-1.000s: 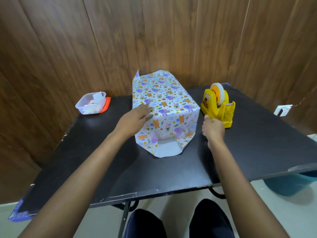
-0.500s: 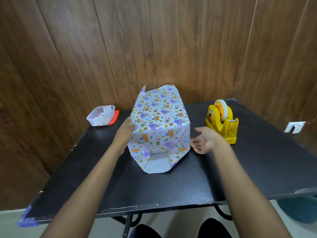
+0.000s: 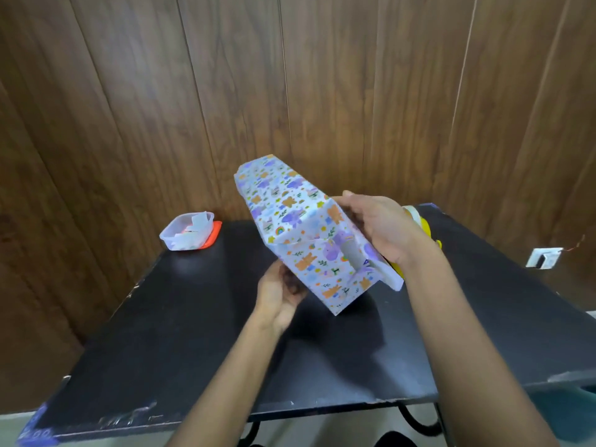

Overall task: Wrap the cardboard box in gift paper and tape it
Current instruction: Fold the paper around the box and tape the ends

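view: head
box [image 3: 290, 221]: tilted above counter [image 3: 193, 333], touching only the hands
left hand [image 3: 279, 293]: under near lower edge, fingers curled onto it
right hand [image 3: 383, 227]: fingers wrapped on right side
done: gift paper [image 3: 309, 262] round body; near-end side flaps folded in
left: near end gapes, last flap [image 3: 392, 279] loose, no tape visible; far end unclear
around: tape dispenser [image 3: 427, 229] mostly hidden behind right hand; scrap tub [image 3: 188, 232] far left
blocker: no hand free for tape
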